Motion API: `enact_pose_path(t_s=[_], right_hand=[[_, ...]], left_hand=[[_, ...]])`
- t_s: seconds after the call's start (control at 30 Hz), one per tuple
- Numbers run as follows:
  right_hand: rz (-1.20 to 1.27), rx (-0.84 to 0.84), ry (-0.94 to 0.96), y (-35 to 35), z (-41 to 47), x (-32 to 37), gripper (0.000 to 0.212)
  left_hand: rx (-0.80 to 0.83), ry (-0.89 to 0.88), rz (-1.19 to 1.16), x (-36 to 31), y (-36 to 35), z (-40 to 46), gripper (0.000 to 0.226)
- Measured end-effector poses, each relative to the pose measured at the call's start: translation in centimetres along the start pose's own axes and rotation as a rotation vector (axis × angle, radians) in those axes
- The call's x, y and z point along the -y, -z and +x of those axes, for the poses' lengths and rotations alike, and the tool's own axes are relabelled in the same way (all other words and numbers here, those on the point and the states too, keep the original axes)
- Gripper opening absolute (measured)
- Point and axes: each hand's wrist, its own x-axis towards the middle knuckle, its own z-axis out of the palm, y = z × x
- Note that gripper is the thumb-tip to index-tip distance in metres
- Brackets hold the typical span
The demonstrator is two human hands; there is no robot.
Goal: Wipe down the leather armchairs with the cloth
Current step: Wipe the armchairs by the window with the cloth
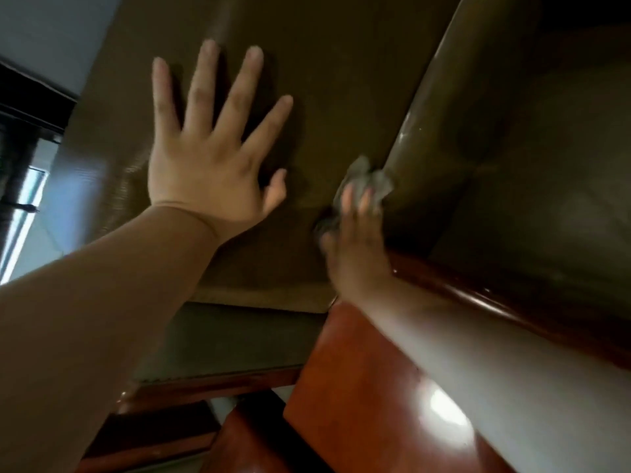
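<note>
A brown leather armchair (341, 80) fills most of the head view, seen at a steep tilt. My left hand (211, 158) lies flat on its broad leather panel with the fingers spread. My right hand (355, 240) is blurred and holds a crumpled grey cloth (367, 179) against the leather where the panel meets a rounded padded edge (444, 97). The cloth bulges out past my fingertips.
Polished reddish wood trim (478, 298) runs along the chair under my right forearm, and a broad wooden surface (358, 387) lies below it. A pale wall (51, 29) and a dark window frame (30, 107) show at the left.
</note>
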Motion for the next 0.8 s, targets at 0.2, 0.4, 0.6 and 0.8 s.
enact_pose_path(t_s=[0.2, 0.4, 0.6, 0.8], right_hand=[[0.099, 0.032, -0.097, -1.7, -3.0, 0.5, 0.080], [-0.150, 0.140, 0.009, -1.0, -1.6, -2.8, 0.088], [-0.127, -0.132, -0.159, 5.3, 6.9, -6.0, 0.077], [-0.263, 0.170, 0.075, 5.6, 3.7, -7.1, 0.083]], left_hand=[[-0.076, -0.016, 0.046, -0.3, -1.4, 0.2, 0.071], [-0.097, -0.015, 0.035, -0.4, -2.0, 0.3, 0.071], [-0.126, -0.002, 0.035, -0.6, -2.0, 0.3, 0.068], [0.003, 0.220, -0.060, -6.3, 2.7, 5.1, 0.061]])
